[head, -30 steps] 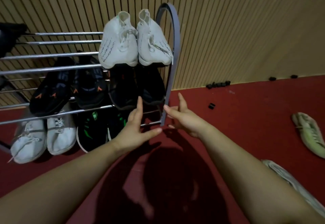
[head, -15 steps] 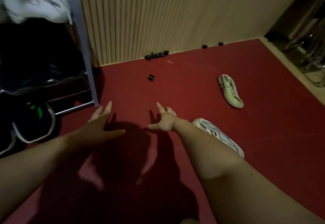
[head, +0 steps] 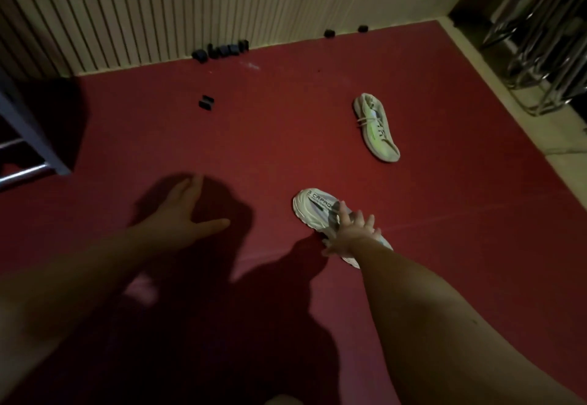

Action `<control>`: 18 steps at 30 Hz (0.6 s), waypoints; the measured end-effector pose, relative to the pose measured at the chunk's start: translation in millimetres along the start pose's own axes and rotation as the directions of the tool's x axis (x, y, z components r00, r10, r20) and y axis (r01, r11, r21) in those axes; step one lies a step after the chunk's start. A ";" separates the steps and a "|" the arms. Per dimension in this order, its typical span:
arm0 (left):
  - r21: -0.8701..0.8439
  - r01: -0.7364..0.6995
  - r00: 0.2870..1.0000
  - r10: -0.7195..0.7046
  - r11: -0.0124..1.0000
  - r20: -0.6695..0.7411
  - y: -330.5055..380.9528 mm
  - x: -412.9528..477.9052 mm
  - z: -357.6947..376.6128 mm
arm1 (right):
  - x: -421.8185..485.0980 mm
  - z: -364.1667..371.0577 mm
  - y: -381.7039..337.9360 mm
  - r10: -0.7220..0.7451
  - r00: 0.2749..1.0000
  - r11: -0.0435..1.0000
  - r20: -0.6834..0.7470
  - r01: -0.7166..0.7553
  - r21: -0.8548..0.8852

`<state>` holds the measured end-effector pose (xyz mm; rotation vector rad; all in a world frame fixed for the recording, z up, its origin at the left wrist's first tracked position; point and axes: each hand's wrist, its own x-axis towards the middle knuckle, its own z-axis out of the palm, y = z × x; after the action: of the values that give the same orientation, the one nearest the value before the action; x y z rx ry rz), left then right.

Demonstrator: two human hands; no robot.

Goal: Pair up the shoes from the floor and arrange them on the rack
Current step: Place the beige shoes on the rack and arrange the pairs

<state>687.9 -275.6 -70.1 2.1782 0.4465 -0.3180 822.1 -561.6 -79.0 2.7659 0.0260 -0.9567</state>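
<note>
currently right hand (head: pixel 352 233), fingers spread, over white sneaker (head: pixel 313 206) on red floor (head: pixel 270 138); left hand (head: pixel 182 211) open, holding nothing.

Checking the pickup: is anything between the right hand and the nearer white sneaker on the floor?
Nothing visible is. The right hand, fingers spread, is directly over the middle of the white sneaker, with no object between them. Whether it touches the shoe cannot be told.

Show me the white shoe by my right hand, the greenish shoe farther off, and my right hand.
white shoe (head: pixel 313 206), head view, on its lettered end.
greenish shoe (head: pixel 376 126), head view, middle of the upper.
right hand (head: pixel 352 231), head view, back of the hand.
</note>
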 end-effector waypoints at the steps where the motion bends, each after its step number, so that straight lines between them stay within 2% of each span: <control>1: -0.016 -0.010 1.000 0.010 1.000 0.011 5.2 3.6 6.2 | 4.9 1.5 6.9 0.009 1.000 1.000 0.008 -0.009 -0.014; 6: -0.048 0.005 0.995 0.000 0.999 0.099 17.6 16.8 33.5 | 22.1 13.0 33.5 -0.025 0.999 0.999 0.040 0.027 -0.043; 13: -0.091 0.125 0.984 -0.112 0.988 0.137 21.0 19.5 51.7 | 30.4 19.5 44.0 -0.131 0.989 0.990 -0.067 0.134 0.040; 16: -0.144 0.173 0.976 -0.150 0.974 0.161 15.5 19.3 56.2 | 29.3 17.3 36.9 -0.155 0.984 0.965 -0.081 0.169 0.200; 18: -0.254 0.208 0.970 -0.166 0.944 0.176 13.0 21.4 57.6 | 24.5 13.2 20.5 -0.187 0.977 0.907 -0.103 0.212 0.365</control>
<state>708.8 -324.8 -103.0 1.8334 0.5782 -0.4946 835.1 -585.7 -100.1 3.1988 0.1564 -1.0091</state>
